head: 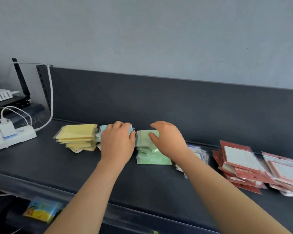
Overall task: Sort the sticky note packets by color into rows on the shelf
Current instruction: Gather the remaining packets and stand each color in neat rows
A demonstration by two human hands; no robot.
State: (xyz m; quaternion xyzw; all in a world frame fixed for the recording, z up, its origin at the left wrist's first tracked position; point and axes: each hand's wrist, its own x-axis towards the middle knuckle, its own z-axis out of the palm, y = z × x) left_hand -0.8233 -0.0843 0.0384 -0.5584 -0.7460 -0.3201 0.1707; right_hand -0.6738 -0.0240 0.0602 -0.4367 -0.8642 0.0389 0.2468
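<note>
The sticky note packets lie in colour stacks along the dark shelf, across the middle of the frame. From left to right stand a yellow stack, a blue stack, a green stack, a few pale purple packets partly hidden by the right forearm, and red packets fanned out at the right edge.

The left hand lies over the blue stack, its fingers curled down round the far edge. Just beside it, the right hand sits on the green stack, thumb on the top packet and fingers bent over the back; it seems to clasp the top packets, though blur makes this uncertain. The two hands are close but not touching.

A white power strip lies at the left, a router above it. A bright packet lies on the lower shelf at bottom left.
</note>
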